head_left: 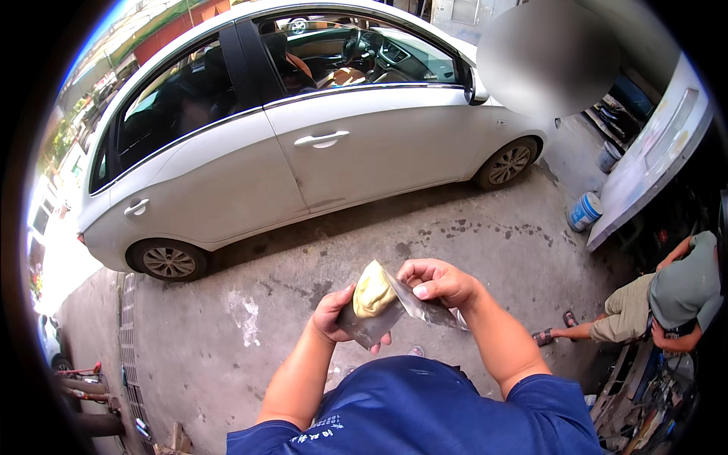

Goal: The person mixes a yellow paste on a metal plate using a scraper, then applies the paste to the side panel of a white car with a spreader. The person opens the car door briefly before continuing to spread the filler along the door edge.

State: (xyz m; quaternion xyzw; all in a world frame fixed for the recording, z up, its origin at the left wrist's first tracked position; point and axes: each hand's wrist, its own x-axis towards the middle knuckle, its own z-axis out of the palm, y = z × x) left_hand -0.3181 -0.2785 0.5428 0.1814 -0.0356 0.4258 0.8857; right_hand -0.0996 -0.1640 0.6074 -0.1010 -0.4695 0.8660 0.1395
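Observation:
In front of my chest, my left hand is closed on a flat grey scraper plate, its thumb along the edge and fingers underneath. A thick lump of pale yellow putty sits on that plate. My right hand pinches a second thin grey scraper blade between thumb and fingers. This blade slants down to the right, and its upper left edge is against or very near the putty; I cannot tell whether it touches.
A white car stands side-on ahead of me. To the right are a blue-and-white bucket, a leaning white panel and another person in a grey-green shirt. A floor grate runs along the left.

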